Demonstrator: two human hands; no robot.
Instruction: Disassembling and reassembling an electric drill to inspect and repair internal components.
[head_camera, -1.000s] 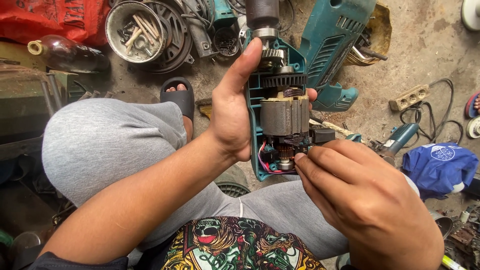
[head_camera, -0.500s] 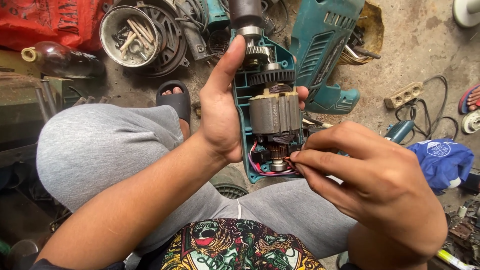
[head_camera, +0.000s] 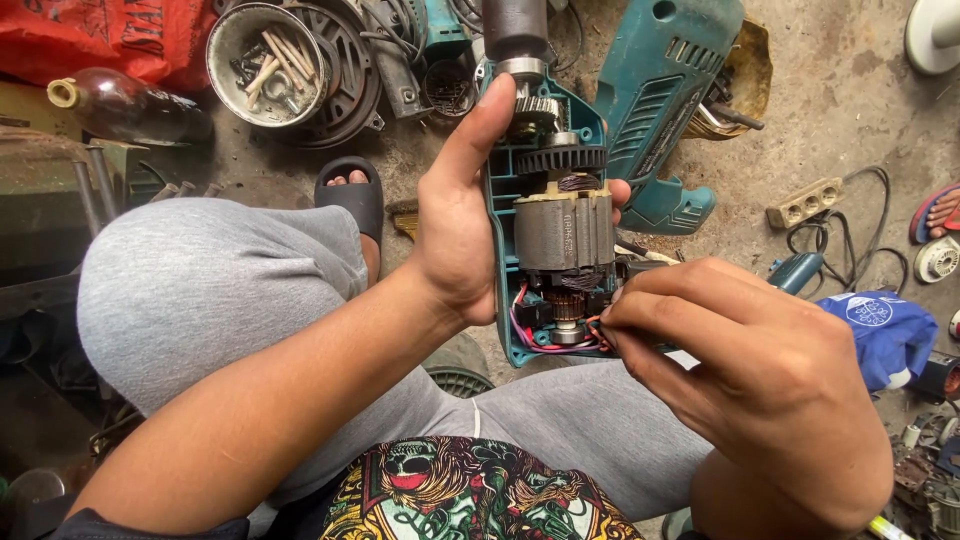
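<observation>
Now my right hand (head_camera: 760, 390) sits lower, its fingers (head_camera: 650, 310) pinched shut on the small wires (head_camera: 560, 345). Above my knee, my left hand (head_camera: 455, 220) wraps the open green drill (head_camera: 545, 200), fingers closed round its shell.

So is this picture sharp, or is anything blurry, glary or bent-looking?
Head view: soft, even daylight, no harsh shadows or glare. The opened drill half in the left hand is crisp, down to the gear teeth and wires. The right hand, closer to the lens, looks slightly soft. Wide-angle stretch shows at the edges, making the grey-clad knee look oversized.
</observation>
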